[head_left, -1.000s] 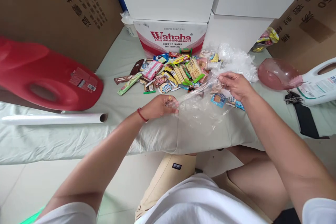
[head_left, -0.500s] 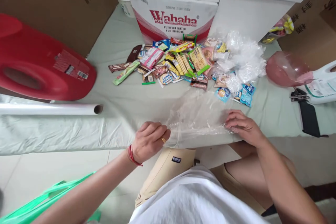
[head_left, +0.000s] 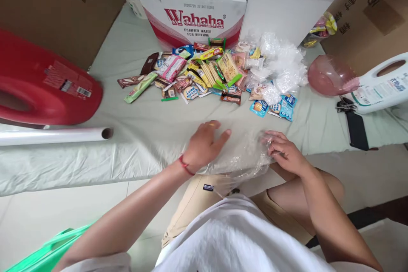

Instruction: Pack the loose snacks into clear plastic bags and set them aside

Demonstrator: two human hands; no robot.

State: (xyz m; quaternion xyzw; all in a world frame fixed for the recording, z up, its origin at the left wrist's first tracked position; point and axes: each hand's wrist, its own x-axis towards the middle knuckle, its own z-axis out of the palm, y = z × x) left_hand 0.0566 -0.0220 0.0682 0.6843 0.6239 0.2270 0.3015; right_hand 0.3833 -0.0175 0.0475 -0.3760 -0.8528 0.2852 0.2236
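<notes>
Taking the middle of the view as the dial's centre, a red jug (head_left: 60, 76) is standing between nine and ten o'clock, and a roll (head_left: 54, 135) is lying at nine, both well clear of the hands, probably to leave working room. Around eleven, snacks (head_left: 191, 72) are lying in a loose heap against a water box (head_left: 194, 21), which is seemingly backing them so they stay within reach. Just below centre, at six, the left hand (head_left: 207, 146) is hovering palm down, fingers and thumb spread wide, holding nothing; whether it is touching the film cannot be told. The film (head_left: 242, 153) is lying crumpled at four, between the hands, and hanging over the table edge. The right hand (head_left: 283, 153), between three and four, is curling narrowly around the film's far side, likely keeping the light sheet from sliding. Beyond it, clear bags (head_left: 283, 72) are bunching at two, and a bowl (head_left: 331, 75) is sitting between two and three
</notes>
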